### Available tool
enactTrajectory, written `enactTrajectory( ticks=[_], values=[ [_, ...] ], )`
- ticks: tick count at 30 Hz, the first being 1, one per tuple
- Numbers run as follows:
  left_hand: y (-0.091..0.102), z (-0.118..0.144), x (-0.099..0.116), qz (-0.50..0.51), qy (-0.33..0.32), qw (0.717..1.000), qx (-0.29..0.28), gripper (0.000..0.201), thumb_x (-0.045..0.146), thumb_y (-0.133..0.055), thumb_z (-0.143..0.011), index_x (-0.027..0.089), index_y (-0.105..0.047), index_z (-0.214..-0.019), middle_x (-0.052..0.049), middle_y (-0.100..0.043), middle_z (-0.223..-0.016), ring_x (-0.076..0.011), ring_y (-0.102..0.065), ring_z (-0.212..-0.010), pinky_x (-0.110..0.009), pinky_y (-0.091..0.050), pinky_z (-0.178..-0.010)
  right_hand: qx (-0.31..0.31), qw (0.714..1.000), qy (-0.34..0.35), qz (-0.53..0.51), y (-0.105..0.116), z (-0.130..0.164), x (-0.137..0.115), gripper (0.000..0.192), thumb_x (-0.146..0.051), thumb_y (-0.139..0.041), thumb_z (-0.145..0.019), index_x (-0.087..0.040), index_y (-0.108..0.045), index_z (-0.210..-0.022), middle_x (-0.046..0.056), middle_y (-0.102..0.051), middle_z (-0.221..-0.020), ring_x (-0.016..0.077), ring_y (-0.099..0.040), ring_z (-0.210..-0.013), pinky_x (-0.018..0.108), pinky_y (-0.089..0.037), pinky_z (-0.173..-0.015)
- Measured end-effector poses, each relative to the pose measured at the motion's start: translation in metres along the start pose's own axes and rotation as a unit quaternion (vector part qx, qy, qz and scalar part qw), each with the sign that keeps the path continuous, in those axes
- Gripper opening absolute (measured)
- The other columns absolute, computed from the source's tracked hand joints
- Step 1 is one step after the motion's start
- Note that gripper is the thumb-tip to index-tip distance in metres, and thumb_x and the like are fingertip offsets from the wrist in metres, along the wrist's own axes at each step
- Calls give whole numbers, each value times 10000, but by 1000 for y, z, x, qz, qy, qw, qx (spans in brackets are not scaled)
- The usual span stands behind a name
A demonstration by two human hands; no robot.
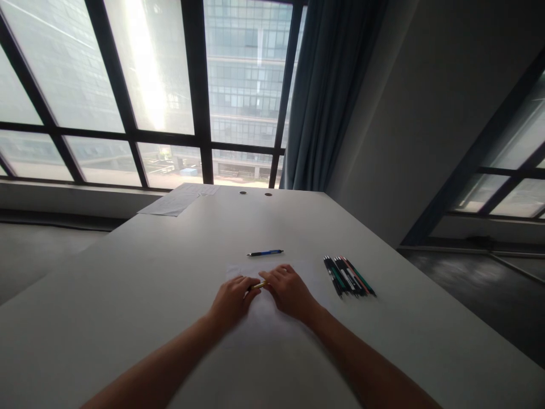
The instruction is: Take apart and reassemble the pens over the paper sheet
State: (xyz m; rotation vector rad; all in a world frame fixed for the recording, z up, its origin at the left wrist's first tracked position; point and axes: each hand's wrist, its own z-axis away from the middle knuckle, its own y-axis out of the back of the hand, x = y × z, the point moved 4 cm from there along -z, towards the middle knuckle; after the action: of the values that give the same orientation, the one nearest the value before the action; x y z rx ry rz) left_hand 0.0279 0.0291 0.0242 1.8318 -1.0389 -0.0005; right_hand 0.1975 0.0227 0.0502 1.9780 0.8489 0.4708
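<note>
Both hands hold one yellow pen [258, 286] low over the table [128, 295]: left hand [232, 298] grips one end, right hand [289, 291] the other. Pulling hard could snap it apart, and bits may roll toward the pens [349, 276] right of it.

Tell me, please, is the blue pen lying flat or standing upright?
Lying flat: the blue pen rests lengthwise on the table.

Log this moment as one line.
left hand: on yellow pen | right hand: on same pen | blue pen: beyond | pens: right
</note>
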Motion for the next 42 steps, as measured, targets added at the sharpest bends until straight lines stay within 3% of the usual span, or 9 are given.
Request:
enactTrajectory(
  ticks=[3,5,8,11,16,24,35,42],
  values=[
    [3,1,-4,-10,26,1000,11,219,351,-593,-903,216,-636,-1070,-52,-716,-962,-186,-668,-812,-310,-539,-766,-9,1000,-6,-19,-1,2,3,269,-142,-405,-960,-174,-583,-1160,87,-660,-957,206,-564,-847,336,-383,-782],
    [6,1,-7,-21,47,999,17,230,349,-582,-906,210,-623,-1085,-62,-705,-1023,-192,-663,-847,-333,-540,-803,22,999,-32,-16,5,5,9,200,-310,-470,-959,-167,-605,-990,85,-628,-894,214,-538,-811,347,-357,-752],
    [8,-1,-7,-35,54,998,5,196,322,-540,-925,205,-636,-1049,-69,-701,-1035,-216,-648,-957,-366,-524,-875,56,997,-47,3,14,8,11,412,-564,-545,-869,-185,-531,-710,53,-556,-754,197,-482,-721,355,-309,-719],
    [7,-1,-4,-44,54,997,-17,191,310,-522,-930,208,-649,-1030,-67,-703,-1030,-233,-635,-996,-391,-511,-897,60,998,-15,16,16,7,2,433,-571,-540,-823,-199,-475,-610,26,-492,-661,183,-435,-678,356,-281,-702],
    [6,0,-3,-47,58,997,-28,181,285,-512,-925,207,-661,-992,-64,-708,-1012,-233,-637,-972,-390,-503,-880,60,997,42,8,17,5,-11,463,-614,-492,-817,-206,-474,-598,17,-458,-636,181,-400,-663,354,-271,-688],
    [5,-1,-2,-39,51,997,-35,174,263,-512,-915,207,-675,-941,-62,-713,-974,-234,-633,-959,-393,-493,-872,54,997,53,13,18,6,-11,446,-592,-481,-854,-201,-483,-638,27,-478,-678,187,-408,-691,355,-272,-701],
    [7,-1,-3,-39,41,998,-35,194,266,-495,-926,204,-678,-934,-62,-720,-989,-230,-624,-979,-394,-472,-888,69,997,23,-29,17,8,-2,442,-574,-476,-848,-203,-461,-607,9,-443,-640,173,-402,-652,340,-281,-685],
    [15,-5,-16,-96,93,991,-14,209,265,-492,-915,194,-686,-947,-81,-708,-1086,-256,-610,-1039,-442,-451,-920,77,995,-9,-58,18,8,4,473,-606,-476,-867,-199,-482,-625,31,-496,-684,174,-437,-664,341,-319,-698]
  ],
)
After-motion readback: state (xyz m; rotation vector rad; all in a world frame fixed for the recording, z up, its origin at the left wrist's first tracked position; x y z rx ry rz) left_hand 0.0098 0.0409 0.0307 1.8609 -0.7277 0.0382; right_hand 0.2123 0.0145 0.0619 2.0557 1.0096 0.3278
